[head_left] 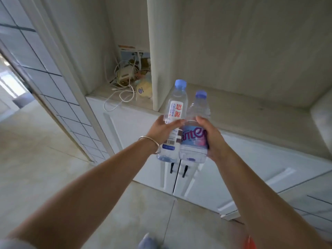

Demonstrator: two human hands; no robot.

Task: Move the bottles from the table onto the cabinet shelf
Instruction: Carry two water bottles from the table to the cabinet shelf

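Left hand (162, 131) clamped on white-label bottle (173, 119), right hand (211, 136) on purple-label bottle (195, 135); bottles touching, in air before shelf (251, 112). Carry toward 12 o'clock, set upright, well apart from cables (122, 87) at 10 o'clock.

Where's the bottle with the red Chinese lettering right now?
In the head view the white-labelled bottle is held in the left hand, left of the purple-labelled bottle, above the cabinet doors and short of the shelf.

I can't read the blurred small print on the white-label bottle (175, 121), and the cabinet divider (158, 51) hides part of the tangled cables (124, 81).
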